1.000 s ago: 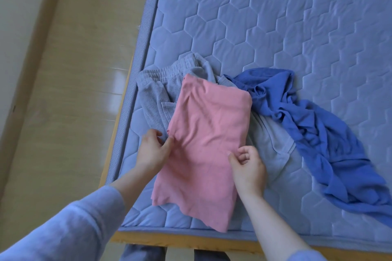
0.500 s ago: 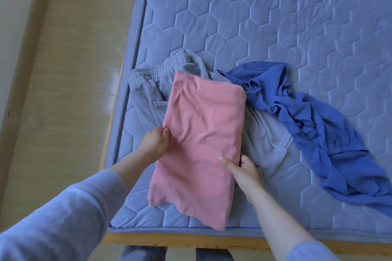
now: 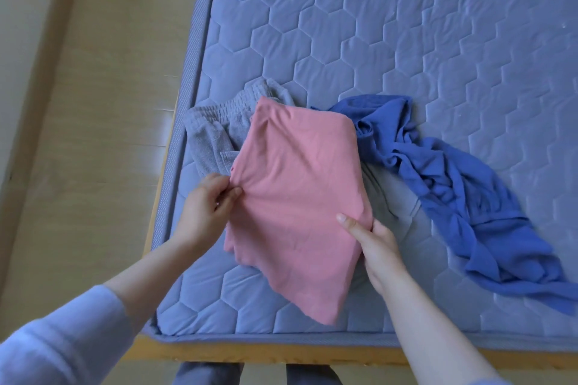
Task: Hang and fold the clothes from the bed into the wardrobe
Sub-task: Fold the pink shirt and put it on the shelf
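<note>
The folded pink garment (image 3: 297, 197) lies near the front-left corner of the mattress (image 3: 375, 40). It sits partly on top of grey sweatpants (image 3: 215, 131), w/ a crumpled blue garment (image 3: 453, 191) touching its far-right corner. The left hand (image 3: 206, 206) pinches the pink cloth's left edge, fingers curled round a small bunch of fabric. The right hand (image 3: 375, 241) grips the right edge, thumb on top, other fingers tucked under and out of sight. W/ both hands closed on the 1 piece, it looks ready for another fold or a lift. The wardrobe isn't in view.

Likely risks:
- The near end hangs loose and unheld, so a lift from the 2 side edges could let the layers slide apart and undo the fold.
- The left pinch holds little cloth and may catch only the top layer.
- The right fingers underneath could snag the sweatpants and drag them along, maybe off the mattress edge to the floor (image 3: 109, 103).
</note>
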Available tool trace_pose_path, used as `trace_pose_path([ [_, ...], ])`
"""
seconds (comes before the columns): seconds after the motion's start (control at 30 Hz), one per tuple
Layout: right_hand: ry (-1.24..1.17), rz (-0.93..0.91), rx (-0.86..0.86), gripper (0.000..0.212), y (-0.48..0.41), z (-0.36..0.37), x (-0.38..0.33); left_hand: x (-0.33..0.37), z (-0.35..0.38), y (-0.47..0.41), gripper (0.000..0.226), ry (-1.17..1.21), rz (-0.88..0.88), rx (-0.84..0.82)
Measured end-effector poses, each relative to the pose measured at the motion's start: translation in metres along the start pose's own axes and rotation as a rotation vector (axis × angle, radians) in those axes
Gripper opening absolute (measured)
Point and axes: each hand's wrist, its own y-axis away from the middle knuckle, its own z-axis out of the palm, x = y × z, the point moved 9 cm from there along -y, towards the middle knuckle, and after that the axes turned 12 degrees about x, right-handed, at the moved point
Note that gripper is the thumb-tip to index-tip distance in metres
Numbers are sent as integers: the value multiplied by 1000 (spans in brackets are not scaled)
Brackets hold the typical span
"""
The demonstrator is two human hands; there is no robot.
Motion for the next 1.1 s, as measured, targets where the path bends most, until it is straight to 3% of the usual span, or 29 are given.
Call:
trace_pose_path([
  [0.17, -46, -204, 117, 51, 22, -21, -65, 69, -33, -14, 17, 88, 140, 83],
  [0.37, -163, -344, 217, 33, 58, -51, -129, 151, -65, -9, 18, 333, 198, 115],
  [0.43, -177, -345, 205, 19, 73, -59, -138, 164, -69, -1, 26, 427, 138, 105],
  [0.57, -172, -331, 223, 27, 98, -87, -144, 182, -73, 24, 38, 515, 53, 102],
  [0.67, -144, -310, 279, 18, 109, -112, -140, 189, -64, 41, 34, 515, -34, 57],
  [0.8, 26, -167, 269, 22, 115, -142, -122, 171, -37, 66, 41, 389, -226, 59],
  [0.93, 253, 67, 155, 41, 102, -159, -87, 120, 12, 88, 33, 181, -527, -125],
  [1.0, 293, 137, 146, 42, 83, -149, -66, 91, 33, 92, 28, 120, -651, -181],
  [1.1, 284, 176, 167, 47, 41, -116, -35, 53, 56, 81, 28, 71, -732, -137],
])
